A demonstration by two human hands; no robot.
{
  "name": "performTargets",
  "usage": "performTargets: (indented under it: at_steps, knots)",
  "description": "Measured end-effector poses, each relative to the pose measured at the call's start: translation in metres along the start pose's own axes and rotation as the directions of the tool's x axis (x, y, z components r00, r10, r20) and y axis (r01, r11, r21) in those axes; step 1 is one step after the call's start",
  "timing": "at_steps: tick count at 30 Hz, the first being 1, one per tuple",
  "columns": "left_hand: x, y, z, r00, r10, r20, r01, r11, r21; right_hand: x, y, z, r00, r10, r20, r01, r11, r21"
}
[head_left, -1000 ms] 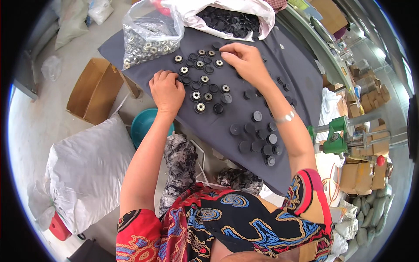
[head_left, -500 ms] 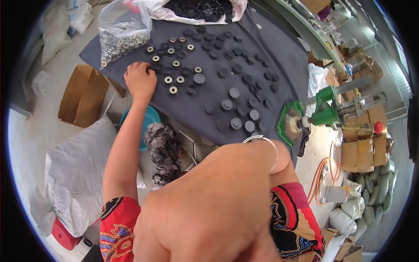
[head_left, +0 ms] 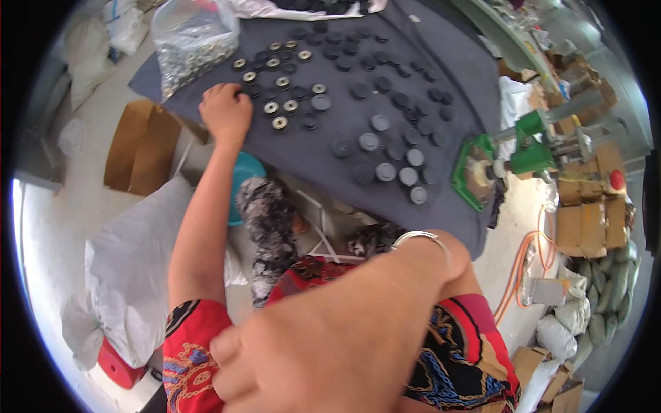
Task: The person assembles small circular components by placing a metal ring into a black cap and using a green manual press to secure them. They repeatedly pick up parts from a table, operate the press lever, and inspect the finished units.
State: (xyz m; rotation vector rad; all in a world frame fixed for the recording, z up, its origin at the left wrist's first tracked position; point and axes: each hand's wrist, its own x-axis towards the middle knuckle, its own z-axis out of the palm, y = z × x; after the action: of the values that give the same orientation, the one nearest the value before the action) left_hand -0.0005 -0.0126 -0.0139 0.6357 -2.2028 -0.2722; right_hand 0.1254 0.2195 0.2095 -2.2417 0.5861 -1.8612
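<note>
My left hand (head_left: pixel 227 112) rests at the table's left edge beside the black round caps, its fingers curled under; anything inside them is hidden. Close to it, several metal ring-shaped bearings (head_left: pixel 279 123) sit in black caps (head_left: pixel 309 122). A clear plastic bag of similar metal rings (head_left: pixel 195 55) stands just beyond. My right hand (head_left: pixel 303 344), with a silver bangle at the wrist, is raised very near the camera above my lap. It is blurred and its fingers are partly cut off, so its grip cannot be made out.
More dark round caps (head_left: pixel 400 100) are spread over the grey cloth-covered table (head_left: pixel 289 162). A green hand press (head_left: pixel 530 148) stands at the right edge. On the left are a cardboard box (head_left: pixel 141 148) and a white sack (head_left: pixel 138 255); a teal basin (head_left: pixel 246 175) sits under the table.
My right hand has shifted downward and its fingers now show at the lower left. My left hand stays at the table edge. The whole view has tilted slightly.
</note>
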Motion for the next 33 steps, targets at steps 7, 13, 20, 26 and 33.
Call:
performTargets:
  at_steps: [7,13,20,26,33]
  knots:
    - [0.002,0.019,0.003,1.0,0.005,-0.012,-0.006,1.0,-0.026,0.001,-0.016,0.014,0.914,0.139,-0.382,-0.137,0.99,0.033]
    - [-0.001,0.014,0.0,1.0,-0.029,-0.009,0.029,0.999,-0.03,-0.035,-0.014,-0.054,0.963,0.233,-0.134,-0.266,0.897,-0.353]
    - [0.004,0.017,-0.004,0.999,-0.033,0.009,0.033,0.998,-0.047,-0.139,0.054,-0.153,0.493,0.778,-0.39,-0.547,-0.072,-0.834]
    - [0.0,0.014,-0.004,0.999,-0.039,0.009,0.039,0.997,-0.062,-0.15,0.086,-0.142,0.369,0.861,-0.349,-0.363,-0.212,-0.907]
    - [-0.001,0.015,-0.006,0.999,-0.05,0.007,0.051,0.996,-0.075,-0.147,0.078,-0.147,0.295,0.895,-0.336,-0.37,-0.217,-0.903]
